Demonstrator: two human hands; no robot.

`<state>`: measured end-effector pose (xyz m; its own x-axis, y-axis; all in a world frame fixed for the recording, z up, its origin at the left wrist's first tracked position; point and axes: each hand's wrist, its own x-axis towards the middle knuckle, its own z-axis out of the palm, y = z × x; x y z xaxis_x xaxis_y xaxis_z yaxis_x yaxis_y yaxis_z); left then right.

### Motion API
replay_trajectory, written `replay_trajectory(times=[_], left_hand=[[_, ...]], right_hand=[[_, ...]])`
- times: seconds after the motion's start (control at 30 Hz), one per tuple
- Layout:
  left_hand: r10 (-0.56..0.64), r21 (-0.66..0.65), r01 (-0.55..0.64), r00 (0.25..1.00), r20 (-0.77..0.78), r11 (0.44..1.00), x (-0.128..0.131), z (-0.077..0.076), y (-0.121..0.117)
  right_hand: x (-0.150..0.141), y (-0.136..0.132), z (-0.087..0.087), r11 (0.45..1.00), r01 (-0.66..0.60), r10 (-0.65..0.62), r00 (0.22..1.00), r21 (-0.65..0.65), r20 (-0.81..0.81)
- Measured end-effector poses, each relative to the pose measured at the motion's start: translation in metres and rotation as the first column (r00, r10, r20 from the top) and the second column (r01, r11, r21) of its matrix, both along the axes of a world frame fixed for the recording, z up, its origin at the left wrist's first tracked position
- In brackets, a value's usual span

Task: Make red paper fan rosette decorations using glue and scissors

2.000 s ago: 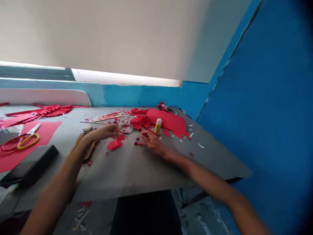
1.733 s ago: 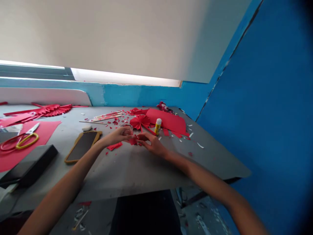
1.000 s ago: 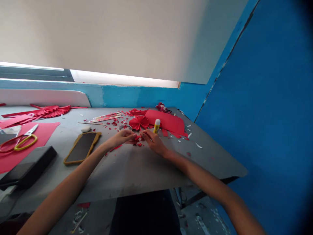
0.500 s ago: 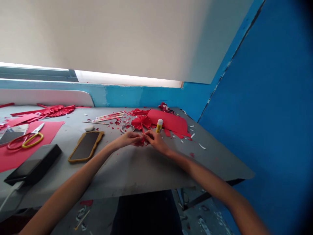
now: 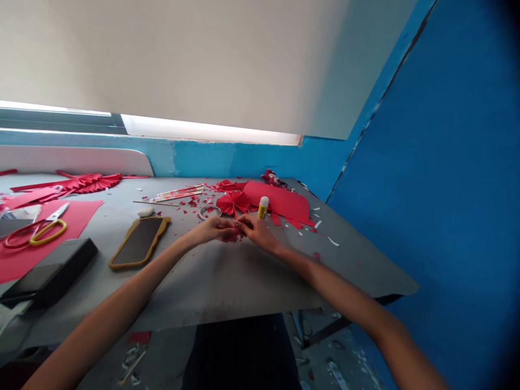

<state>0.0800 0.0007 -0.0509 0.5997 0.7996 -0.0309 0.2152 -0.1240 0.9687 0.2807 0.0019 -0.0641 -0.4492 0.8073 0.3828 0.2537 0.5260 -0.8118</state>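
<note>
My left hand (image 5: 214,231) and my right hand (image 5: 257,229) meet over the middle of the table, both with fingers closed on a small piece of red paper (image 5: 234,236). Most of that piece is hidden by my fingers. Just beyond my hands lies a pleated red paper fan (image 5: 233,203). A yellow glue stick (image 5: 263,207) with a white cap stands upright beside my right hand. Behind my left hand a roll of tape (image 5: 210,212) lies flat on the table.
Left of my arm lies a phone in a yellow case (image 5: 140,242), near a black box-shaped device (image 5: 49,273) with a cable. Scissors (image 5: 49,226) rest on a red sheet (image 5: 87,214). A large red paper (image 5: 280,201), thin sticks (image 5: 176,193) and scraps lie farther back. A blue wall (image 5: 439,179) bounds the right.
The whole view has shifted slightly, so things appear a little farther left. My fingers have moved only slightly around the red paper, and both hands stay together.
</note>
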Motion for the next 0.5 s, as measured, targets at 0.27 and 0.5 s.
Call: replay_trajectory(times=[0.27, 0.5], left_hand=[[0.008, 0.167, -0.001, 0.999, -0.040, 0.986, 0.004, 0.008, -0.011], [0.010, 0.208, 0.002, 0.998, -0.058, 0.978, 0.005, 0.013, -0.014]], right_hand=[[0.002, -0.004, 0.006, 1.000, 0.008, -0.009, 1.000, 0.031, 0.026], [0.003, -0.006, 0.011, 1.000, 0.016, -0.016, 1.000, 0.024, 0.024]])
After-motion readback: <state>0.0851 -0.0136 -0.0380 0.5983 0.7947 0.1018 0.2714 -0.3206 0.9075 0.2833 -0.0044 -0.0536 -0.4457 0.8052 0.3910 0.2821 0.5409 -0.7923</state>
